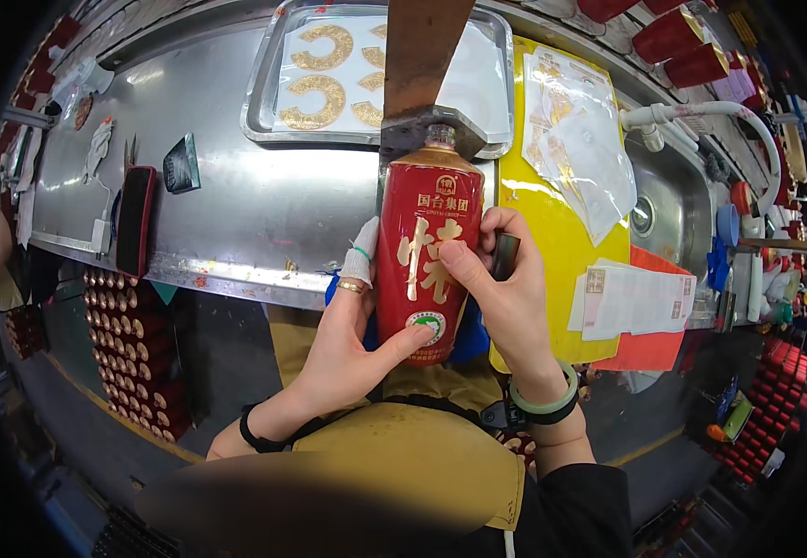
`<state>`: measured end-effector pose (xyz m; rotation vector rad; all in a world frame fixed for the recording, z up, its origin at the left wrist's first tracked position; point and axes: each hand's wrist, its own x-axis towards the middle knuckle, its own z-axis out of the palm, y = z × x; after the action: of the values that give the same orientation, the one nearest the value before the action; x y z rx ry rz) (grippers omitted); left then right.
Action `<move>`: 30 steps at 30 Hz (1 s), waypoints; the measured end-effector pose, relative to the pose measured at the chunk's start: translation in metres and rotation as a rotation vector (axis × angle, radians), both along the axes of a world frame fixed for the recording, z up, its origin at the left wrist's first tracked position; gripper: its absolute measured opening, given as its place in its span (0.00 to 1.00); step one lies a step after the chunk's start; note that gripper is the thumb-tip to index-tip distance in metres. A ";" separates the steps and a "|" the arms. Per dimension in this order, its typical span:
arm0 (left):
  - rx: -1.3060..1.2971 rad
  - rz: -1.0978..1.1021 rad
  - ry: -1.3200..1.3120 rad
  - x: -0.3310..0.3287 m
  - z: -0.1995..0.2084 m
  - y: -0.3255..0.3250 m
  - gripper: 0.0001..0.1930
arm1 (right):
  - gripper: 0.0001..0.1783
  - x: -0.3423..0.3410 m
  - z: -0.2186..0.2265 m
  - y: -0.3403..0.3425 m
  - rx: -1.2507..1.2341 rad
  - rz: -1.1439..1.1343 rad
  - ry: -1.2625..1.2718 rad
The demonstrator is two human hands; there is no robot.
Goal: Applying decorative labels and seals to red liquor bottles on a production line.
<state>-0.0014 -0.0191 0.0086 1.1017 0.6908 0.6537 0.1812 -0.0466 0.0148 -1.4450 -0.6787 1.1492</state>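
Observation:
A red bottle (422, 205) with gold lettering, a gold shoulder and a bare threaded neck is in front of me, its neck pointing away. My left hand (347, 339) grips its left side, the thumb lying on a round green-and-white sticker (426, 325) near the base. A white cover (360, 251) with a green band wraps a finger of that hand. My right hand (510, 298) is closed on the bottle's right side, thumb across the gold lettering. Against its curled fingers sits a small dark object (506, 256) whose kind I cannot make out.
A brown upright post (426, 56) stands right behind the bottle's neck. Beyond is a metal tray (259, 116) of gold C-shaped labels. On the steel table (245, 205) lies a red-edged phone (135, 221). To the right are a yellow board (552, 232), label sheets (631, 299) and a sink (668, 209).

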 end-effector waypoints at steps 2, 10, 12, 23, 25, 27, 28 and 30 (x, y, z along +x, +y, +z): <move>0.001 -0.007 0.004 0.000 -0.001 0.000 0.51 | 0.23 0.000 -0.001 0.000 0.008 -0.002 0.010; 0.009 0.013 -0.014 0.003 0.006 0.001 0.51 | 0.23 -0.001 0.003 0.003 0.015 -0.006 0.025; 0.009 0.011 -0.003 0.002 0.008 0.002 0.50 | 0.22 0.001 0.005 0.001 -0.010 -0.011 0.037; 0.186 -0.020 -0.034 -0.002 -0.009 0.000 0.50 | 0.14 0.007 0.009 -0.058 0.216 -0.075 -0.148; 0.178 -0.031 -0.026 -0.003 -0.009 0.000 0.50 | 0.14 -0.001 0.013 -0.076 0.199 -0.046 -0.166; 0.189 -0.037 -0.054 -0.003 -0.010 0.001 0.51 | 0.12 -0.011 0.015 -0.090 0.179 -0.004 -0.179; 0.201 -0.044 -0.043 -0.003 -0.010 0.002 0.51 | 0.11 -0.015 0.016 -0.096 0.137 0.043 -0.296; 0.201 -0.045 -0.050 -0.002 -0.012 0.001 0.51 | 0.09 -0.024 0.013 -0.104 0.121 0.086 -0.238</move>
<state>-0.0033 -0.0179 -0.0031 1.2783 0.5644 0.7215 0.1572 -0.1505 0.0274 -1.4734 -0.9684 0.9920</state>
